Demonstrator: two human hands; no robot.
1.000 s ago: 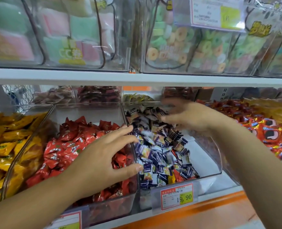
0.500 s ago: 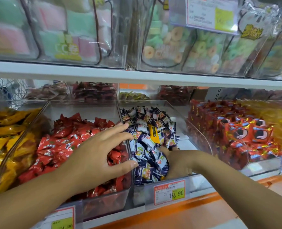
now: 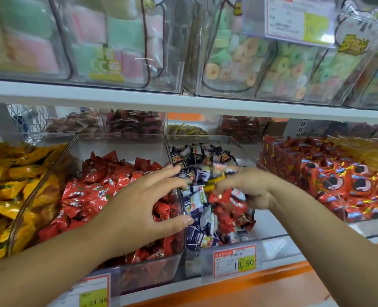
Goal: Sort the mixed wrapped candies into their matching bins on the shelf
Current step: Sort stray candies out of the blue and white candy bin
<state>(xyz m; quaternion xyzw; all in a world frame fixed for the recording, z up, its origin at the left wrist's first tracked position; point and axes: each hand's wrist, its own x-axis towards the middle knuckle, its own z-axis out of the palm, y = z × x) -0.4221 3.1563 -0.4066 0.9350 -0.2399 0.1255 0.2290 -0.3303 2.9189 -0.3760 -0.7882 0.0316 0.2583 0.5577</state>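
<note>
The clear middle bin (image 3: 228,140) holds dark blue and white wrapped candies (image 3: 196,158) with red ones mixed in. My right hand (image 3: 256,189) is inside it, fingers curled round a raised clump of red candies (image 3: 225,202) and a yellow candy (image 3: 214,182). My left hand (image 3: 143,207) hovers with spread fingers over the wall between this bin and the bin of red wrapped candies (image 3: 108,187), its thumb at the wall and holding nothing.
A bin of yellow packets (image 3: 12,191) stands at far left and red boxed sweets (image 3: 338,178) at right. The white upper shelf (image 3: 183,103) hangs just above the bins. Price tags (image 3: 236,260) clip on the front edge.
My right hand swept from the back of the middle bin down to its front, then came up holding a clump of red and yellow candies. My left hand has hardly moved.
</note>
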